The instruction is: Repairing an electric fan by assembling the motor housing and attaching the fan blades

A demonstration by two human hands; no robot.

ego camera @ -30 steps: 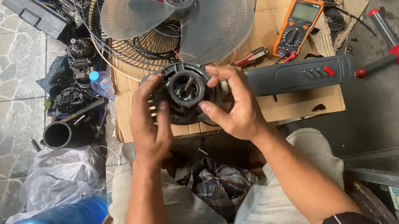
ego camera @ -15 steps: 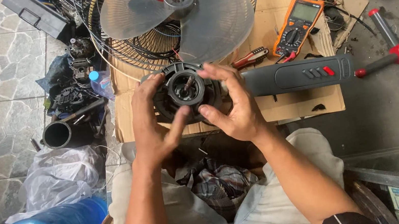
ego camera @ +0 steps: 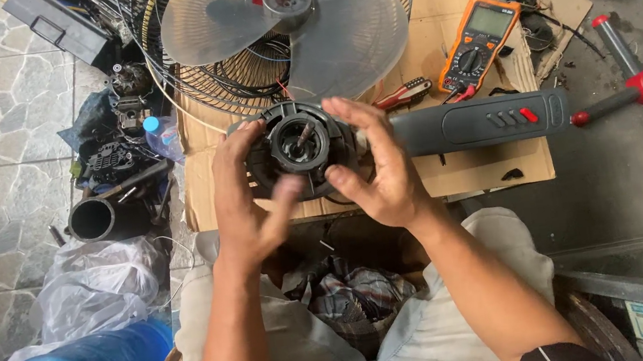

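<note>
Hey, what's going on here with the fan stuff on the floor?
A seated person holds a round black fan motor housing in both bare hands over a sheet of cardboard. The left hand grips its left side and the right hand its right side. Just behind lie the fan blade in its wire guard, an orange multimeter and the grey fan neck with buttons.

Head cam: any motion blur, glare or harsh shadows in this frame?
Head view: the left hand has a motion-smeared thumb, while the right hand and the fan motor look sharp; daylight is soft and even, with no hard shadows; mild sheen on the translucent fan blades; straight edges bow slightly near the frame borders.
</note>
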